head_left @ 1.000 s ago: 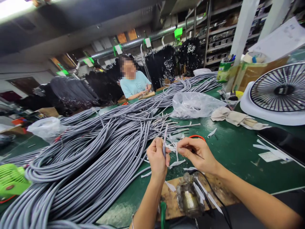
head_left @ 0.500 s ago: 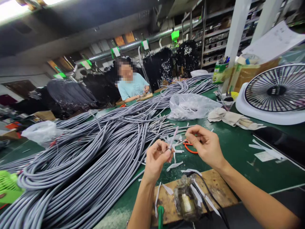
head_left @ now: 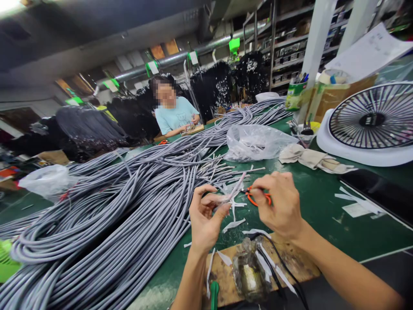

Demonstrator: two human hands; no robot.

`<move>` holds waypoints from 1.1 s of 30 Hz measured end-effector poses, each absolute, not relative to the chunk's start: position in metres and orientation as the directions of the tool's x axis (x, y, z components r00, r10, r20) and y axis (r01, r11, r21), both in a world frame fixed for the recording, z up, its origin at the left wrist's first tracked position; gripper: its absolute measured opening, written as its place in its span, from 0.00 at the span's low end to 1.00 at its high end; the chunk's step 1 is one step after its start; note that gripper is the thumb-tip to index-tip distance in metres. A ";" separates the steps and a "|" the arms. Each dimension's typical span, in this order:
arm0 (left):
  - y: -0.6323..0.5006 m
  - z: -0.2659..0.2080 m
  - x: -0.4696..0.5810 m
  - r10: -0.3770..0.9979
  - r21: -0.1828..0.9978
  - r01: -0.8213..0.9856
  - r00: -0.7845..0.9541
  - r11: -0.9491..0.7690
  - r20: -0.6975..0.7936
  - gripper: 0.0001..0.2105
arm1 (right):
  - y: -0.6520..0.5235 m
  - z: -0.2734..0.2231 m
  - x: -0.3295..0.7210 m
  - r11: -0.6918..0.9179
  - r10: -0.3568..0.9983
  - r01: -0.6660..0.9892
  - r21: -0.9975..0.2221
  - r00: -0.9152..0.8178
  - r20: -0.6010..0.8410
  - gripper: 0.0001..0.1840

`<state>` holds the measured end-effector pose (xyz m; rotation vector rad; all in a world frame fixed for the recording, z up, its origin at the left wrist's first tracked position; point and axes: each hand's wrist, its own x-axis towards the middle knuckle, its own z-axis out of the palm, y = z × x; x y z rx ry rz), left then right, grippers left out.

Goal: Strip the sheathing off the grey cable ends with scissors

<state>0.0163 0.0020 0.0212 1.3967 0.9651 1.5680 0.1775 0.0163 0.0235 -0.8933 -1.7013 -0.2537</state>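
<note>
My left hand (head_left: 206,217) is closed in a pinch on a cable end (head_left: 238,187), whose thin whitish-pink inner part sticks up past the fingertips. The hand covers the rest of this cable. To its right, my right hand (head_left: 279,206) has thumb and fingers pressed together. Whatever lies between them is too small to make out. Right behind those fingertips is an orange-handled cutting tool (head_left: 259,197), partly covered by the hand; it appears to lie on the table. White strips (head_left: 234,224) are scattered below the hands.
A large heap of grey cables (head_left: 129,215) covers the left side of the green table (head_left: 322,211). In front sits a wooden board (head_left: 226,284) with a metal-and-glassy block (head_left: 251,275). A plastic bag (head_left: 258,142), cloth (head_left: 314,158) and fan (head_left: 371,125) stand behind. A co-worker (head_left: 176,114) sits opposite.
My left fingers have opened out somewhat around the cable end, which leans more to the right. My right hand has turned, its fingers curling more. The view has shifted slightly.
</note>
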 end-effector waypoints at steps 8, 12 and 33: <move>0.001 0.023 0.017 0.935 0.934 -0.053 -0.061 -0.353 0.350 0.18 | 0.013 0.022 0.171 0.628 0.306 0.778 -0.032 -0.209 0.929 0.04; 0.001 0.021 0.019 0.930 0.931 -0.017 -0.052 -0.364 0.363 0.17 | 0.012 0.021 0.171 0.615 0.258 0.788 0.016 -0.220 0.941 0.03; 0.002 0.021 0.016 0.938 0.938 -0.114 0.085 -0.327 0.337 0.14 | 0.036 0.016 0.168 0.602 0.781 0.117 -0.790 -0.296 0.550 0.12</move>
